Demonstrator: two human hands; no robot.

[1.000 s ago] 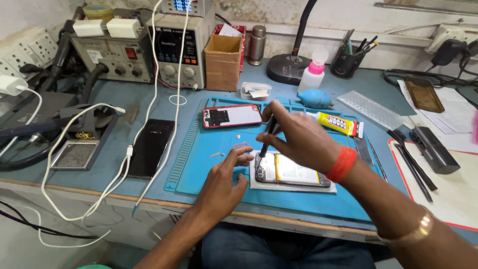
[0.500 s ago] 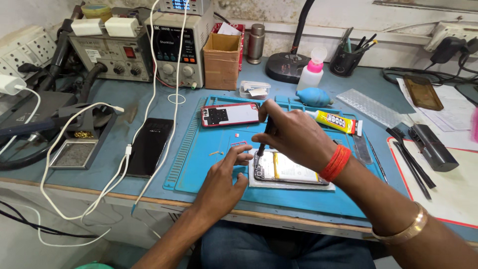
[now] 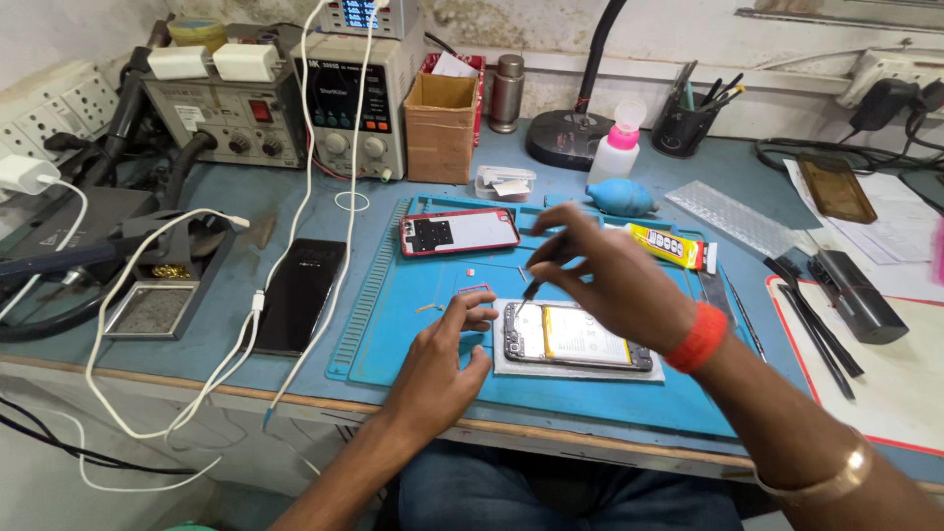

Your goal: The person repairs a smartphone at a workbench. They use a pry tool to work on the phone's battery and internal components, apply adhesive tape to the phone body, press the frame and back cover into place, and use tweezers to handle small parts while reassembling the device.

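Observation:
An opened phone (image 3: pixel 575 338) with its yellow battery showing lies on a white pad on the blue work mat (image 3: pixel 393 324). My right hand (image 3: pixel 610 280) hovers over it, gripping a thin dark tool (image 3: pixel 534 285) whose tip points down at the phone's left end. My left hand (image 3: pixel 442 359) rests on the mat just left of the phone, fingers curled, fingertips near a small pink part (image 3: pixel 475 289). A red-rimmed phone back cover (image 3: pixel 458 232) lies at the far end of the mat.
A black phone (image 3: pixel 300 293) on a white cable lies left of the mat. Behind stand a power supply (image 3: pixel 354 108), a cardboard box (image 3: pixel 440 128), a blue blower (image 3: pixel 621 197), a yellow glue tube (image 3: pixel 672 246). Black tools (image 3: pixel 816 324) lie at right.
My right hand has lifted slightly and shifted right above the phone, still holding the tool. My left hand has stayed beside the phone.

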